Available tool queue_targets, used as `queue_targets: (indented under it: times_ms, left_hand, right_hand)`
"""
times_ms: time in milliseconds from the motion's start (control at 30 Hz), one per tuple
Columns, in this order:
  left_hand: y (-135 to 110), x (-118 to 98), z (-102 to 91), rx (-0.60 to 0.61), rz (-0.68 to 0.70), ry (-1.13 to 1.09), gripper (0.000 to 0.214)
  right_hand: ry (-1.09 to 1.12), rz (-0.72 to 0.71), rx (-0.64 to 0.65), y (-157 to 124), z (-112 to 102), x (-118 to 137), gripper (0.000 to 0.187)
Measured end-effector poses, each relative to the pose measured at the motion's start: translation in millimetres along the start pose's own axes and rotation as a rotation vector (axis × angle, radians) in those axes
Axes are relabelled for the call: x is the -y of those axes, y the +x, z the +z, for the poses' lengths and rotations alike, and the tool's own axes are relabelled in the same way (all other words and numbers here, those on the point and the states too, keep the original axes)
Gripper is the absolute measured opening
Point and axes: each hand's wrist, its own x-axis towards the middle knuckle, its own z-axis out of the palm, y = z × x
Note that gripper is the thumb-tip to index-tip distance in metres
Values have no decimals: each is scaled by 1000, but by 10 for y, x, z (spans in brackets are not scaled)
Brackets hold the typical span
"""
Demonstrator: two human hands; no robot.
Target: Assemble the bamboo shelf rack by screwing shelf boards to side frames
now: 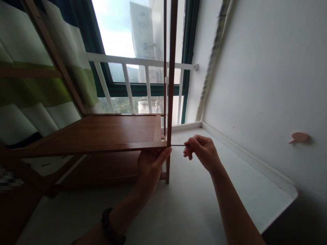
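Note:
A brown wooden shelf unit stands at the left and middle, with slim upright posts and two boards showing. Under the front right corner of the upper board, my left hand grips the edge, its thumb by the upright post. My right hand, to the right of that post, is closed in a pinch on a thin metal rod, which looks like a hex key. The rod lies level, its far end touching the post at board height. Inside my right fingers, the rod's other end is hidden.
The unit rests on a white surface with a raised rim along the wall. Behind it are a white railing and a window. Curtains hang at the left. A pink hook sticks to the right wall.

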Motion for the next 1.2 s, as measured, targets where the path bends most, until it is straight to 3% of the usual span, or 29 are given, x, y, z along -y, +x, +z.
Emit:
queue_targets:
  times_ms: [200, 367, 700, 867, 1100, 1200]
  left_hand:
    - [1, 0, -6, 22, 20, 12, 19]
    - [-1, 11, -20, 22, 11, 27, 19]
    - [3, -2, -14, 34, -6, 4, 17]
    - [21, -26, -8, 84, -21, -168, 9]
    - [46, 5, -54, 27, 1, -17, 16]
    - [47, 22, -66, 34, -16, -10, 20]
  right_hand:
    - [118, 47, -38, 3, 51, -1, 22]
    - [115, 88, 60, -17, -12, 25, 19]
    - [-62, -97, 15, 19, -46, -25, 9]
    - [-8, -5, -7, -3, -6, 15, 12]
    - [93, 86, -60, -16, 4, 45, 14]
    - [142, 118, 62, -29, -68, 41, 15]
